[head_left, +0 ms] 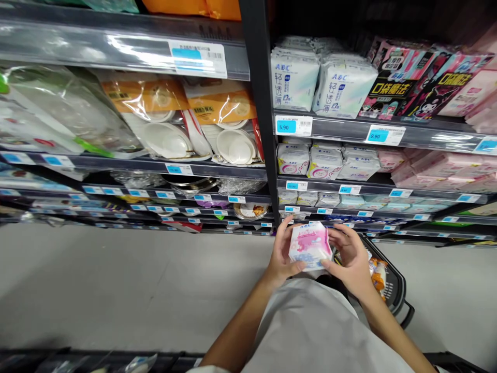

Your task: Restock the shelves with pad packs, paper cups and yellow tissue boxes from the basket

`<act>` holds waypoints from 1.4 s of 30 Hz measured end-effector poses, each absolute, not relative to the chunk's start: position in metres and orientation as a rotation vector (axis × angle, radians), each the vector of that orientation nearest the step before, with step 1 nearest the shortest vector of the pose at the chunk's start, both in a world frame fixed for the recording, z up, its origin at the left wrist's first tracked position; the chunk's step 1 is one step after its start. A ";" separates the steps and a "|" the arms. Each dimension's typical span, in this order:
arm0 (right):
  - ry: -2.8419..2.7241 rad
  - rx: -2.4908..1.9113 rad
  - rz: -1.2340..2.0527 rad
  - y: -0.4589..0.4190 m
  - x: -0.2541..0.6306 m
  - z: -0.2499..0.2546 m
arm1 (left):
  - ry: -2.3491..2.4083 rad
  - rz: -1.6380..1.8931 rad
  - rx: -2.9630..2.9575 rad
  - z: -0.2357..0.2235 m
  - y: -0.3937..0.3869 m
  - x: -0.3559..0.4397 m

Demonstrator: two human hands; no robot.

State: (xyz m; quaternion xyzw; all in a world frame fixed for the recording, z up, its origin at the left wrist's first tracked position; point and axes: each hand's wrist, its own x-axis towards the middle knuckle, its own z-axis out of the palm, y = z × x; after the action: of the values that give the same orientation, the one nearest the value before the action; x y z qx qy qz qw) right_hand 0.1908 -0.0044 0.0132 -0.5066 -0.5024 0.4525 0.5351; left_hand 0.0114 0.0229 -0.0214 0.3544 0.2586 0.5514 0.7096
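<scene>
Dark metal multi-tier shelving fills the top of the view, meeting the pale grey floor. Black plastic basket with a loop handle sits low, right of the torso, orange-and-white plastic packets in it. Left bay: clear bags of white round plates with orange headers. Right bay: white ABC-branded soft packs on the upper tier, more packs below. Both hands in front of the torso, fingers curled, part-open to pack width. Left hand grips one side, right hand the other, thumbs on the near edge. Between them: white-and-pink boxy ABC pack, tilted, printed face up. White-and-blue price labels line the shelf edges.
</scene>
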 end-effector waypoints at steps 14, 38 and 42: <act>-0.788 -1.214 1.332 0.002 0.187 0.004 | 0.761 1.205 0.598 -0.031 0.019 0.015; -1.040 -1.310 1.425 -0.009 0.183 -0.003 | 0.764 1.197 0.843 -0.025 0.012 0.007; -1.106 -1.325 1.344 -0.009 0.182 0.001 | 0.756 1.189 0.880 -0.024 0.012 0.004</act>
State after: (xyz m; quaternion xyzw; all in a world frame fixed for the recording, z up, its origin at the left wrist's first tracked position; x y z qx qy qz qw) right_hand 0.1819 -0.0094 0.0007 -0.5381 -0.4492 0.5458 0.4591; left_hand 0.0039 0.0122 -0.0243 0.3911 0.3360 0.5285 0.6744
